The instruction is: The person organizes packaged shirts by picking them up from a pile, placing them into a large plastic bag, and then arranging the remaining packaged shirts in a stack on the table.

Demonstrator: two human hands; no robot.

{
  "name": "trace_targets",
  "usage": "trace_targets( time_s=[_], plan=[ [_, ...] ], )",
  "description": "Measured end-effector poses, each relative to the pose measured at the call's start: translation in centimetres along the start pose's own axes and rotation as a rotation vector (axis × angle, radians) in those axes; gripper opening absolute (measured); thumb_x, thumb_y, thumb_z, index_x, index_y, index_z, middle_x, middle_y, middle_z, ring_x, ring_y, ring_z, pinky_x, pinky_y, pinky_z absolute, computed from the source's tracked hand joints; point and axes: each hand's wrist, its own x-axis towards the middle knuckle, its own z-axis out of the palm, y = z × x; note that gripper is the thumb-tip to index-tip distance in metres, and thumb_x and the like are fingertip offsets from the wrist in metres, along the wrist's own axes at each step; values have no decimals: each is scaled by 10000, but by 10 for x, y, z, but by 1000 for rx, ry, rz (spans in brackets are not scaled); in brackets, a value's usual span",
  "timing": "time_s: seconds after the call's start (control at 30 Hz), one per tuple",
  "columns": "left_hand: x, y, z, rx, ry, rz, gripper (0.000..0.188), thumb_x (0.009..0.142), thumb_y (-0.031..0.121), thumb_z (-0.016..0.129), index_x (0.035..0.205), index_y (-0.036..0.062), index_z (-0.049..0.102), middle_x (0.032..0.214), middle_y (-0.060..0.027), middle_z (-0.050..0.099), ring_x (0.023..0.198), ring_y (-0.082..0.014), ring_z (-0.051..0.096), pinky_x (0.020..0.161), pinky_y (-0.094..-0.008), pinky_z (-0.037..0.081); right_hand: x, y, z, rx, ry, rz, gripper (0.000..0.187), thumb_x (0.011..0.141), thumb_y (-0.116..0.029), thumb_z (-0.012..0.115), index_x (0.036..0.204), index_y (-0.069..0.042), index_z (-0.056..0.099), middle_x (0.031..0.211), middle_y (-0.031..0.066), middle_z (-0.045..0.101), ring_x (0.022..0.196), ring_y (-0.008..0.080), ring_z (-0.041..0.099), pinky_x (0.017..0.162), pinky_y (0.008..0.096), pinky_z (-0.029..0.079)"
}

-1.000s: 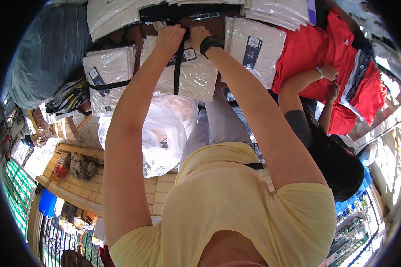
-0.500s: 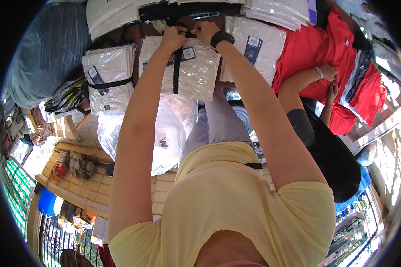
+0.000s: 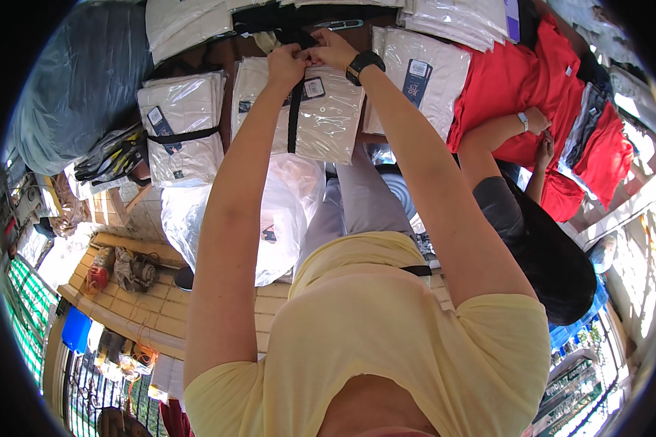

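In front of me lies a stack of cream garments in clear plastic bags [image 3: 332, 120], with a dark label tag. A black fabric strap [image 3: 294, 120] runs across it from near edge to far edge. At the far edge my left hand [image 3: 287, 65] is closed, its fingers pinching the strap. Close against it, my right hand [image 3: 332, 51], a black watch on the wrist, also has its fingers closed on the strap. The strap's ends are partly hidden by my fingers, and I cannot tell whether they are knotted.
Left of the stack sits another bagged bundle [image 3: 178, 135] bound with a black strap. More bagged garments [image 3: 419, 73] lie to the right, beside red cloth [image 3: 496, 95] handled by another person [image 3: 514, 135]. Small thread snips [image 3: 340, 25] lie beyond my hands. A large plastic-wrapped bale [image 3: 84, 80] stands far left.
My hands have come together over the strap at the stack's far edge; before, there was a gap between them. The view has shifted slightly.
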Motion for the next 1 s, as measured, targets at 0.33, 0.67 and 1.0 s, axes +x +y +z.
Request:
trace_targets(
  time_s=[0.33,0.67,1.0],
  plan=[
    [-4,3,-9,-87,-107,-68,179,727,31,659,898,26,711,820,-143,699,733,-231,686,709,-327,538,-30,-18,-5,-309,10,-84,379,706,-322,768,989,-77,706,932,146,700,870,270,672,819,351,520],
    [-21,13,-3,17,79,39,237,725,-6,597,932,18,710,861,-173,675,827,-300,660,772,-379,523,-42,-22,-6,-349,71,-167,320,764,-325,743,975,-86,729,883,121,692,792,228,651,752,334,507],
    [-21,-6,-6,120,101,328,165,780,-7,576,904,3,685,873,-187,648,814,-358,631,771,-428,494,-44,-27,-2,-384,72,-202,246,755,-272,709,916,-88,738,914,154,664,889,328,631,834,409,499]
  ],
)
